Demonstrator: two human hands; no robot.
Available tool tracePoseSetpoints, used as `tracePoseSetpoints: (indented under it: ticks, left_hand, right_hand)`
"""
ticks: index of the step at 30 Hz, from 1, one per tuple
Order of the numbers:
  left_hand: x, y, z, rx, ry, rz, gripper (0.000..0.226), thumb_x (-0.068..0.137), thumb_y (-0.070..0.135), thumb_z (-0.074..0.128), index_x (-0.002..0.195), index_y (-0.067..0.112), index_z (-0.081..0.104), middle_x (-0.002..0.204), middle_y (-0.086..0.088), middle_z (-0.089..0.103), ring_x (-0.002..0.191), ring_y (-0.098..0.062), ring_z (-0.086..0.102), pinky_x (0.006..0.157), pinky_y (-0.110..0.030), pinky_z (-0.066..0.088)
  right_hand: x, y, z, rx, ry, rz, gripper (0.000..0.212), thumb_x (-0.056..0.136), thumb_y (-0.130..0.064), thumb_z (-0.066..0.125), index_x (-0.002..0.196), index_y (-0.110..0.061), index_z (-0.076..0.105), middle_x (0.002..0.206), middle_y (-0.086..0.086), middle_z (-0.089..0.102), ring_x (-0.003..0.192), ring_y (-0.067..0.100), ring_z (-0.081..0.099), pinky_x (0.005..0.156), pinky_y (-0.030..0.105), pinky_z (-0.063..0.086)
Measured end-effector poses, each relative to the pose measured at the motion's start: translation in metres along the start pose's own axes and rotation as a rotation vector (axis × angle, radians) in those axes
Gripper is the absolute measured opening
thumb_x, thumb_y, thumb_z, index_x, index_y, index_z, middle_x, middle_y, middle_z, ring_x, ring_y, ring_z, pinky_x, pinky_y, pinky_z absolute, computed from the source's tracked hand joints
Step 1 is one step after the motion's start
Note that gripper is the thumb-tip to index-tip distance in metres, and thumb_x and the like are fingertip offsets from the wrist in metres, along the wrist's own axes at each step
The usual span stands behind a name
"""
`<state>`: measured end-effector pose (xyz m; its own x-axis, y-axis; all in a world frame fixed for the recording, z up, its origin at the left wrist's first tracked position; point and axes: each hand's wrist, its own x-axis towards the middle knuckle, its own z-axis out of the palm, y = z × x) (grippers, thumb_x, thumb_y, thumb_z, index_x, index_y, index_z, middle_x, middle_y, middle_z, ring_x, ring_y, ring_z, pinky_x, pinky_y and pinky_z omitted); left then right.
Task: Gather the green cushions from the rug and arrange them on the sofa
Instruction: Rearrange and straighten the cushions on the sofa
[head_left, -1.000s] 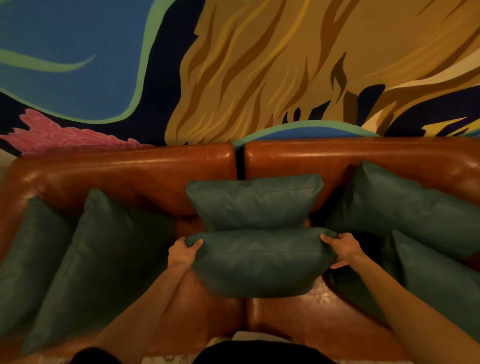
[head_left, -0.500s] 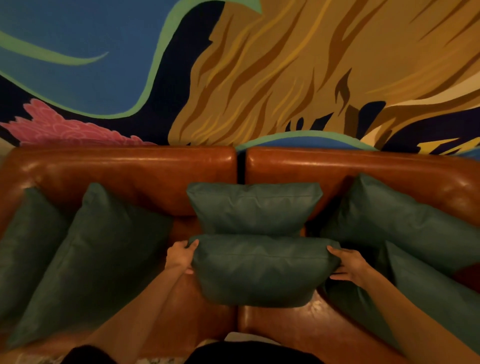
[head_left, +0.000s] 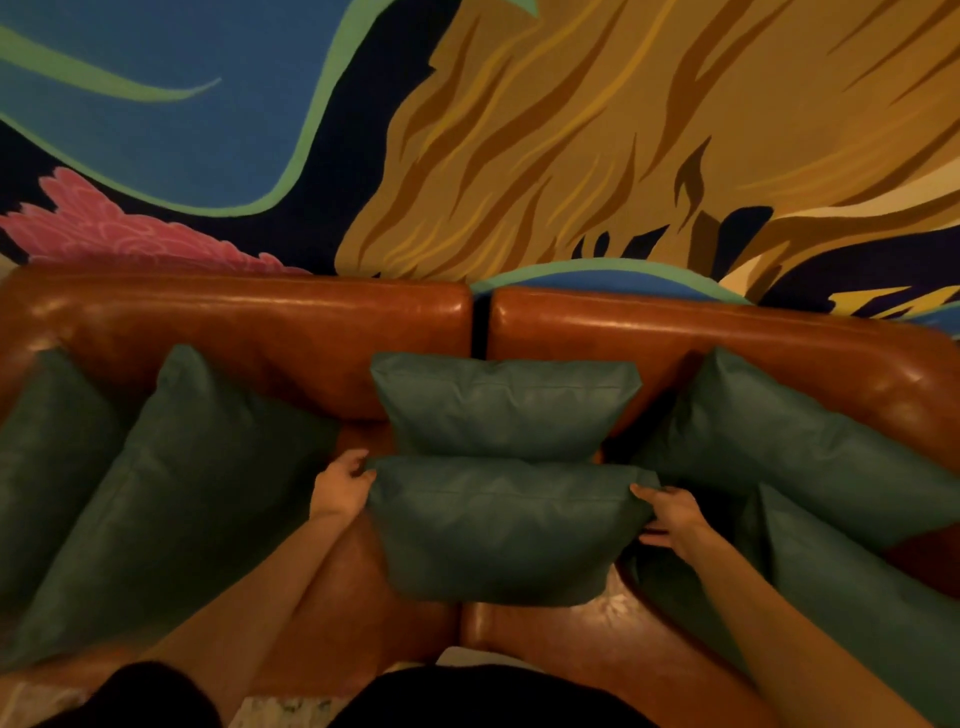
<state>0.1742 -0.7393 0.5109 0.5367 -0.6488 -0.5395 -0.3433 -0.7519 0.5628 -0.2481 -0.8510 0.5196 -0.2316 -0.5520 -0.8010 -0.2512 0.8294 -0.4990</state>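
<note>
Sofa (head_left: 234, 332): rust-brown leather, with glossy pale highlights along the backrest.

All cushions are recorded as plain dark teal-green, with no pattern:
- front centre cushion (head_left: 509, 530)
- rear centre cushion (head_left: 504, 405) at its 12 o'clock
- inner 9 o'clock cushion (head_left: 171, 493)
- outer 9 o'clock cushion (head_left: 47, 457)
- upper 3 o'clock cushion (head_left: 789, 447)
- lower 3 o'clock cushion (head_left: 857, 587)

Mural (head_left: 322, 171): navy ground.
- A blue field (head_left: 182, 104) edged in light green is noted at 11 o'clock.
- A pink shape (head_left: 104, 228) with paler pink scroll lines is noted at 9 o'clock.
- An ochre mass (head_left: 597, 119) streaked with brown and yellow is noted from 12 to 2 o'clock.

Garment (head_left: 493, 696) at 6 o'clock: black.

Dim warm light, soft blur, wide-angle bending at edges
</note>
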Motion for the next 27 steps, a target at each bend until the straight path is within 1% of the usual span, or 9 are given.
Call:
tracePoseSetpoints:
  ticks: [4, 7, 9, 11, 13, 15, 18, 22, 27]
  left_hand:
    - [-0.019, 0.012, -0.008, -0.002, 0.105, 0.328, 0.033, 0.082, -0.002, 0.060, 0.111, 0.011, 0.067, 0.118, -0.008, 0.065, 0.110, -0.023, 0.060, 0.095, -0.027, 0.042]
    - [-0.038, 0.018, -0.012, -0.042, 0.174, 0.536, 0.032, 0.077, -0.004, 0.059, 0.100, 0.015, 0.070, 0.112, 0.001, 0.065, 0.106, -0.013, 0.059, 0.094, -0.030, 0.046]
    - [-0.054, 0.023, -0.012, -0.141, 0.134, 0.525, 0.029, 0.080, -0.004, 0.059, 0.098, 0.017, 0.070, 0.102, 0.005, 0.068, 0.096, -0.005, 0.062, 0.088, -0.025, 0.048]
    - [-0.064, 0.029, -0.013, -0.246, 0.061, 0.504, 0.023, 0.085, -0.001, 0.060, 0.096, 0.018, 0.070, 0.092, 0.005, 0.072, 0.087, -0.003, 0.066, 0.083, -0.020, 0.050]
    - [-0.072, 0.028, -0.016, -0.333, 0.014, 0.501, 0.019, 0.087, 0.001, 0.060, 0.092, 0.017, 0.069, 0.085, 0.003, 0.073, 0.080, -0.004, 0.067, 0.078, -0.017, 0.051]
    - [-0.078, 0.024, -0.021, -0.387, -0.011, 0.475, 0.017, 0.088, 0.000, 0.058, 0.090, 0.013, 0.069, 0.080, 0.000, 0.073, 0.072, -0.005, 0.066, 0.074, -0.014, 0.049]
    - [-0.084, 0.015, -0.036, -0.442, -0.049, 0.443, 0.018, 0.088, -0.004, 0.054, 0.089, 0.008, 0.068, 0.075, -0.002, 0.072, 0.066, -0.007, 0.064, 0.070, -0.015, 0.049]
    - [-0.090, 0.003, -0.060, -0.473, -0.074, 0.449, 0.017, 0.089, -0.005, 0.053, 0.090, 0.003, 0.068, 0.074, -0.006, 0.071, 0.064, -0.010, 0.063, 0.067, -0.015, 0.049]
    - [-0.109, -0.008, -0.079, -0.477, -0.078, 0.465, 0.016, 0.090, -0.002, 0.054, 0.092, 0.003, 0.069, 0.077, -0.009, 0.072, 0.065, -0.008, 0.065, 0.067, -0.014, 0.049]
  right_hand:
    - [-0.010, 0.001, -0.004, -0.257, 0.190, -0.252, 0.068, 0.077, -0.014, 0.078, 0.137, -0.004, 0.046, 0.137, 0.020, 0.052, 0.121, 0.035, 0.053, 0.102, 0.043, 0.044]
    - [-0.038, -0.005, 0.012, -0.257, 0.195, -0.468, 0.049, 0.082, -0.009, 0.072, 0.129, -0.008, 0.057, 0.129, 0.015, 0.059, 0.123, 0.030, 0.054, 0.104, 0.040, 0.043]
    - [-0.061, -0.010, 0.031, -0.193, 0.107, -0.605, 0.027, 0.085, -0.006, 0.069, 0.112, -0.008, 0.066, 0.112, 0.012, 0.068, 0.110, 0.025, 0.062, 0.098, 0.039, 0.049]
    - [-0.085, -0.016, 0.055, -0.155, -0.011, -0.670, 0.009, 0.088, -0.003, 0.065, 0.095, -0.005, 0.069, 0.088, 0.006, 0.072, 0.087, 0.012, 0.067, 0.081, 0.028, 0.052]
    - [-0.109, -0.021, 0.083, -0.107, -0.117, -0.672, 0.013, 0.091, 0.001, 0.058, 0.084, -0.006, 0.067, 0.069, -0.001, 0.070, 0.064, 0.002, 0.064, 0.064, 0.015, 0.048]
    - [-0.132, -0.024, 0.114, -0.079, -0.188, -0.688, 0.021, 0.093, 0.002, 0.052, 0.078, -0.007, 0.064, 0.061, -0.002, 0.068, 0.053, 0.002, 0.061, 0.053, 0.010, 0.043]
    - [-0.165, -0.025, 0.163, -0.007, -0.294, -0.730, 0.020, 0.095, 0.001, 0.050, 0.080, 0.001, 0.063, 0.053, -0.003, 0.064, 0.047, 0.001, 0.057, 0.050, 0.010, 0.041]
    - [-0.201, -0.033, 0.211, 0.053, -0.391, -0.789, 0.025, 0.097, -0.002, 0.050, 0.076, -0.007, 0.062, 0.051, -0.004, 0.065, 0.046, 0.000, 0.055, 0.050, 0.010, 0.040]
    - [-0.223, -0.031, 0.235, 0.086, -0.418, -0.803, 0.025, 0.096, -0.002, 0.052, 0.075, -0.010, 0.062, 0.056, 0.001, 0.064, 0.046, 0.002, 0.054, 0.049, 0.009, 0.038]
